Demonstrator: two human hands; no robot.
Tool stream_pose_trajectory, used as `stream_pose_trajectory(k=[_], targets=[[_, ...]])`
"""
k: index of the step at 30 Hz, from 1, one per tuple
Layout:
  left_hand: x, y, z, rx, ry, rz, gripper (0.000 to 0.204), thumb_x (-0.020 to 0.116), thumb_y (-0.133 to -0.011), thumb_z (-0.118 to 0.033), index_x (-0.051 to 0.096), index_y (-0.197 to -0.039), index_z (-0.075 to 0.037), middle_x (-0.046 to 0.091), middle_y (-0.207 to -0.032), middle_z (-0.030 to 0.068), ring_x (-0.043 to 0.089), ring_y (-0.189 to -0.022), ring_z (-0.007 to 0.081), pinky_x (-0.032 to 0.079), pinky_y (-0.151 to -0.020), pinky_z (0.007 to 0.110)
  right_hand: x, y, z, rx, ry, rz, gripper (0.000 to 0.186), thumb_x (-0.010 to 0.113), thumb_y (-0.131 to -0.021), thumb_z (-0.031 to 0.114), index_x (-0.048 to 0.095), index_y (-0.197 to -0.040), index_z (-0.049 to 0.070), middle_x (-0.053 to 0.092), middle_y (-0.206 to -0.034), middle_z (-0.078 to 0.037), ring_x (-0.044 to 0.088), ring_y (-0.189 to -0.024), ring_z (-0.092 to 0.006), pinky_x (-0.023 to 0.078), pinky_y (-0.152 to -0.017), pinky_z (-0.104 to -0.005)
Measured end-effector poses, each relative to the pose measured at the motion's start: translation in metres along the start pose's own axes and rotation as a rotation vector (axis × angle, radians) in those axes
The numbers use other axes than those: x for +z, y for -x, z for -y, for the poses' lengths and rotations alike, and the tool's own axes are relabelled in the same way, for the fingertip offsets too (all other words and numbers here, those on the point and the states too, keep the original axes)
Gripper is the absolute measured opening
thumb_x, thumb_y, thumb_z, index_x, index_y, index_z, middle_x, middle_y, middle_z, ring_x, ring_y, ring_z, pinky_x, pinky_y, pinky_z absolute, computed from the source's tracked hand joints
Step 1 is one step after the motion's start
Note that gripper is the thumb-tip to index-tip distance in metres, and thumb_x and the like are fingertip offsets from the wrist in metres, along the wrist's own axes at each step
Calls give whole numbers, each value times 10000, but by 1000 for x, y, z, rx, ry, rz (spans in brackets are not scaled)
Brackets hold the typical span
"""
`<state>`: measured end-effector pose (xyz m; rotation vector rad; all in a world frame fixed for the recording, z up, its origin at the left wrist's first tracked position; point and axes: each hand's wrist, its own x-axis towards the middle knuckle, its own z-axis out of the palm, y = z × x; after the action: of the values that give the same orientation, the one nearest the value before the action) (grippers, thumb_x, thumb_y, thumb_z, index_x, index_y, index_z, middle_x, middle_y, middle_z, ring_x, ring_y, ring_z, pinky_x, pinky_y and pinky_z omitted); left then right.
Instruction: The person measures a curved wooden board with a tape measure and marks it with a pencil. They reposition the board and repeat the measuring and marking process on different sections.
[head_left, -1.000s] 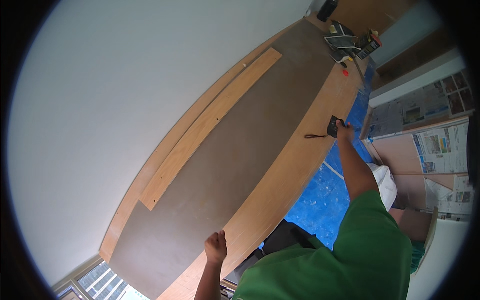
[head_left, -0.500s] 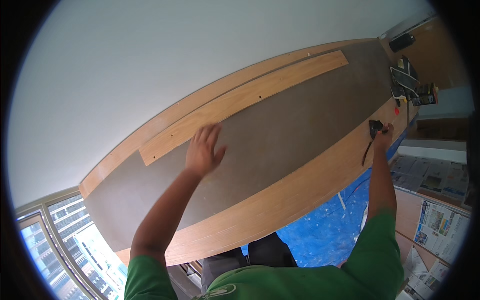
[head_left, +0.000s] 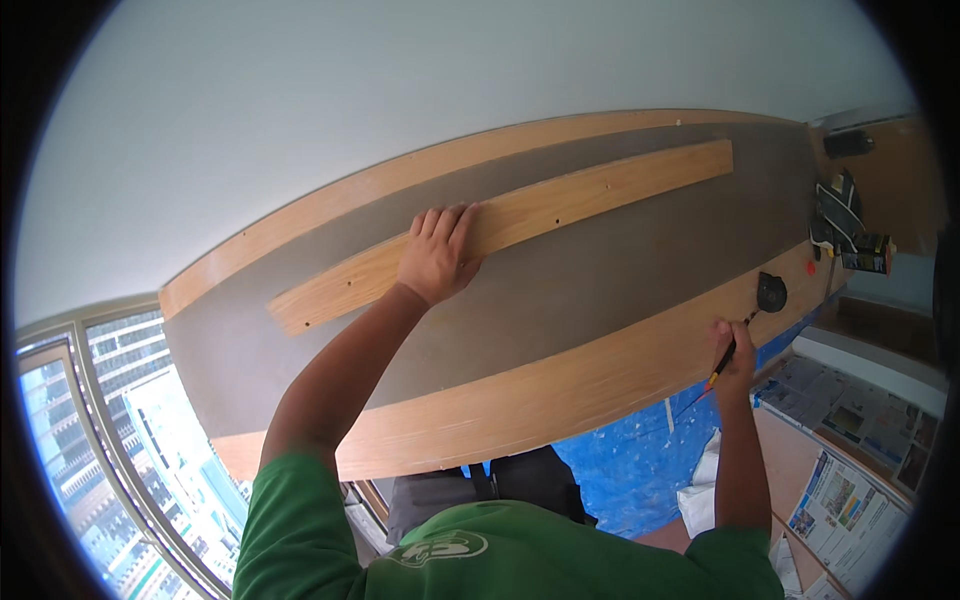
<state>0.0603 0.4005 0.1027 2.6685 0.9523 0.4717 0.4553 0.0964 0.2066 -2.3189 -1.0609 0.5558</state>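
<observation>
A long wooden plank with dark holes lies at a slant on a grey-brown panel. My left hand is closed over the plank, fingers reaching across its far side and the thumb at the near edge. To the right, my right hand grips a slim, dark, stick-like tool with yellow and red near its lower end; its exact kind does not show. Just beyond that hand, a rounded black object, probably a tape measure, rests on the light wooden strip along the panel's near side.
Another wooden strip runs along the white wall. Dark-and-white gear, a black box and a small red object sit at the far right. Below are blue sheeting and newspaper. A window stands left.
My left hand has gone from hovering by the plank to gripping it; the plank has shifted away from the far strip. My right hand has left the black object and holds the slim tool.
</observation>
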Motion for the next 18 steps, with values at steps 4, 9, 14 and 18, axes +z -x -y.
stream_pose_trajectory(k=[4,9,14,18], targets=[[-68,96,-1,-33,23,4,831,853,-713,-221,519,-1443,-8,602,-1356,171,585,-1192,350,448,-1044,487,58,-59,62,-610,212,151,577,727,-975,342,546,-1420,23,579,-1467,-205,497,-1412,-407,414,-1137,-538],[-136,204,-21,-5,122,67,800,842,-718,-211,536,-1425,5,628,-1346,174,614,-1185,340,480,-1018,478,133,-44,84,-972,467,469,1128,787,-763,643,311,-1617,80,362,-1668,-185,264,-1556,-461,196,-1227,-671],[-196,319,-46,-201,126,146,806,841,-723,-231,532,-1427,10,625,-1358,175,623,-1183,333,481,-1025,473,189,26,120,-1130,384,807,1233,812,-675,711,318,-1611,79,375,-1643,-216,319,-1522,-460,218,-1215,-671],[-205,402,-38,-309,190,157,798,834,-745,-237,524,-1437,9,620,-1363,174,611,-1211,334,465,-1053,475,235,103,135,-1121,363,844,1133,932,-603,461,410,-1527,65,521,-1445,-208,493,-1329,-429,323,-1123,-643]])
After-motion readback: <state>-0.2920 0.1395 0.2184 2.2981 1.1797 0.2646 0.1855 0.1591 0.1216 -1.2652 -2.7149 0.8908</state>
